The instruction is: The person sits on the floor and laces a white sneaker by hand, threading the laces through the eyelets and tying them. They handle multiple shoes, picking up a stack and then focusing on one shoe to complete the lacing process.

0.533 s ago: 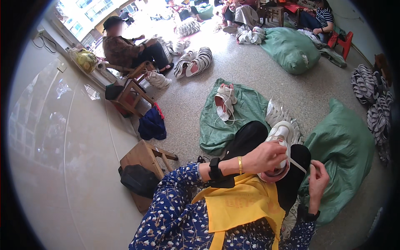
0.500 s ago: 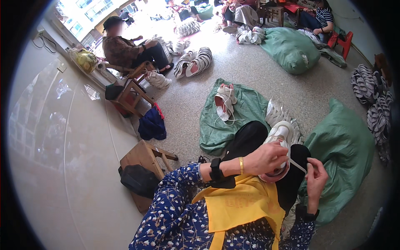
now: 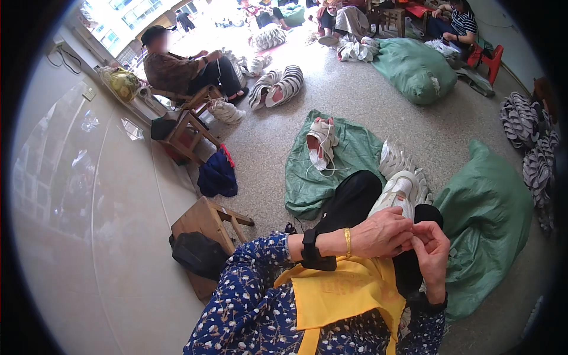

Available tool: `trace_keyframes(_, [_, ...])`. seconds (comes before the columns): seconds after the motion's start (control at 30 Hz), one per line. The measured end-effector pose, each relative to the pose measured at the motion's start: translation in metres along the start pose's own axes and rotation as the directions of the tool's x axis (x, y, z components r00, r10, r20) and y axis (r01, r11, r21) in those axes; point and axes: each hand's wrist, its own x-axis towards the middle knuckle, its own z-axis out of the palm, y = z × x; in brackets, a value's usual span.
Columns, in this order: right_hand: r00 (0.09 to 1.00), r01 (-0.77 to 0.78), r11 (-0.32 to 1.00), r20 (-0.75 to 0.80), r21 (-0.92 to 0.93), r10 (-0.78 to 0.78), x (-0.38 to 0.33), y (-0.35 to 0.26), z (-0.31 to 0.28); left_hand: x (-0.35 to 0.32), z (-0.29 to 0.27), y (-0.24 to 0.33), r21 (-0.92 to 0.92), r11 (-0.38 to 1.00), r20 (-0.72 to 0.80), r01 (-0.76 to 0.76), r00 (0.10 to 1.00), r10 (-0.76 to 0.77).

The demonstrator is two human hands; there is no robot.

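A white sports shoe (image 3: 395, 192) lies on my lap, over my black trousers, toe pointing away from me. My left hand (image 3: 381, 234), with a black watch and a gold bangle at the wrist, is closed over the near end of the shoe. My right hand (image 3: 432, 251) is raised beside it, and its fingertips pinch against the left fingers. The lace it held a moment ago is hidden between the fingers. A yellow apron (image 3: 340, 293) covers my lap below both hands.
A flat green sack (image 3: 355, 154) ahead carries a white shoe pair (image 3: 322, 142); a row of white shoes (image 3: 397, 158) stands beside it. A full green sack (image 3: 491, 225) lies to the right. A wooden stool (image 3: 204, 219), black bag (image 3: 198, 254) and wall lie left. Seated people work farther back.
My right hand, which was drawing a white lace out to the right, has come back in and now meets my left hand at the shoe. The shoe stays on my lap.
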Motion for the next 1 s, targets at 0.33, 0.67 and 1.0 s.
trace_keyframes(0.33, [0.998,-0.018,0.984,-0.065,-0.176,0.007,0.006,0.005,0.005,-0.001,0.000,0.003,-0.223,0.935,-0.056,0.275,0.954,-0.294])
trace_keyframes(0.67, [0.986,-0.074,0.982,-0.163,-0.172,0.046,0.015,0.033,0.000,-0.009,-0.004,-0.016,-0.167,0.943,-0.301,0.287,0.896,-0.326])
trace_keyframes(1.0, [0.968,-0.022,0.964,-0.246,-0.264,-0.046,0.026,0.056,-0.004,-0.021,0.011,-0.047,-0.195,0.912,-0.347,0.360,0.845,-0.408])
